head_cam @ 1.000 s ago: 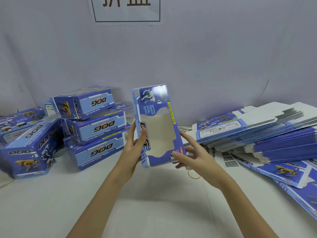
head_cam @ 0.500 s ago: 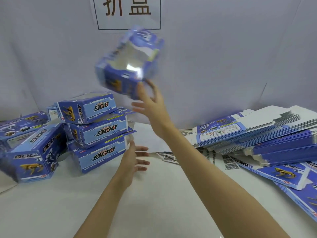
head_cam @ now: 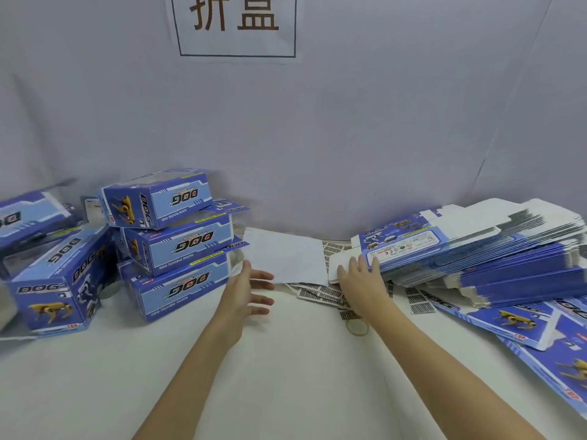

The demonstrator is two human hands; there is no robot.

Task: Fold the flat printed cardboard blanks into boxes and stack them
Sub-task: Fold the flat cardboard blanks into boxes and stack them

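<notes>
1. Here, my right hand (head_cam: 357, 277) reaches to the near left corner of the pile of flat blanks (head_cam: 476, 249), fingers spread and straight, resting on the white flap of the top blank. The grip is fully open and has hold of nothing.
2. My left hand (head_cam: 246, 292) hovers well to the left of that pile, palm turned inward, fingers relaxed and apart. Its grip is open too, holding nothing; it sits just beside the lowest box of the stack.
3. The stack of folded boxes (head_cam: 171, 236) stands far left of the pile of flat blanks: three blue boxes printed "DOG", one atop another, the top one skewed.
4. Further left of the pile, beyond that stack, more folded boxes (head_cam: 54, 281) stand and lean against each other.
5. Between the stack and the pile lies a white sheet (head_cam: 286, 258) on the surface (head_cam: 158, 376).
6. Just in front of the pile, small barcode labels (head_cam: 324, 293) are scattered, with a yellow rubber band (head_cam: 357, 327) near my right wrist.
7. Loose flat blanks (head_cam: 521, 322) lie to the near right of the pile.
8. A sign (head_cam: 236, 23) hangs on the wall behind.
</notes>
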